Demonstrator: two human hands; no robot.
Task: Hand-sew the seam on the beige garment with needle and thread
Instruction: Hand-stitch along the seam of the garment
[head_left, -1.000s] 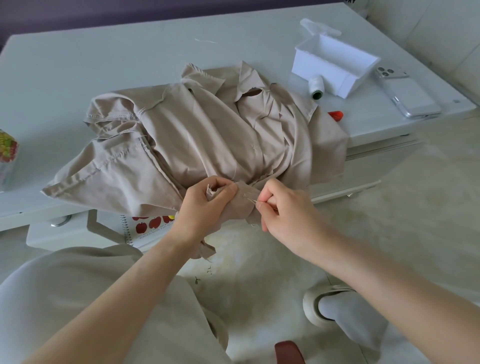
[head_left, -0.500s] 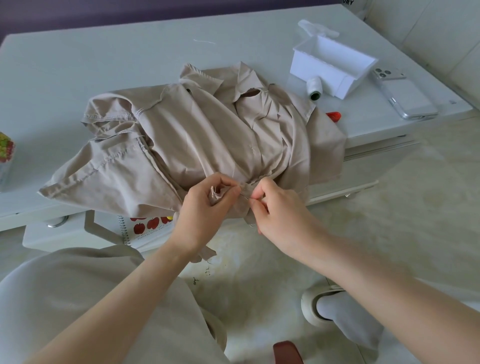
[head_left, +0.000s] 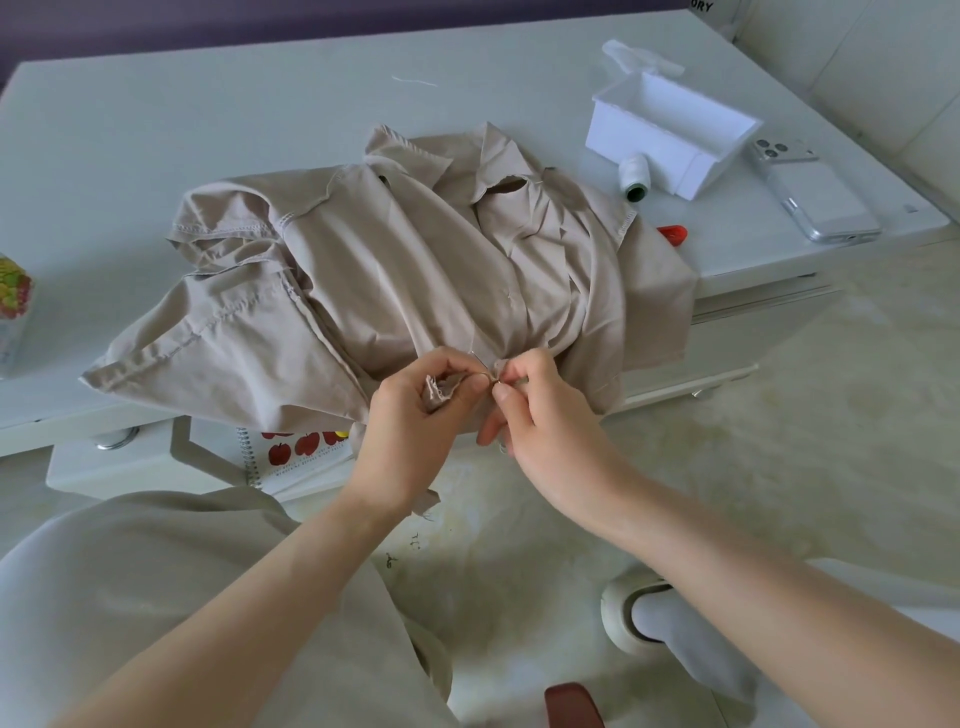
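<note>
A crumpled beige garment (head_left: 395, 270) lies on the white table (head_left: 208, 114), its lower edge hanging over the front. My left hand (head_left: 415, 421) pinches a bunched fold of that edge between thumb and fingers. My right hand (head_left: 540, 415) pinches a thin needle (head_left: 485, 371) at the fold, right beside my left thumb. A short glint of metal shows between the two hands; the thread is too fine to make out.
A white open box (head_left: 670, 135), a white thread spool (head_left: 635, 176), a phone (head_left: 815, 197) and a small red object (head_left: 672, 234) sit at the table's right. A spiral notebook with apples (head_left: 296, 452) lies on a shelf below. My slippered foot (head_left: 649, 618) rests on the floor.
My right hand has moved left until it meets my left hand at the fold. The needle now sits between both thumbs. The garment's held edge has bunched tighter.
</note>
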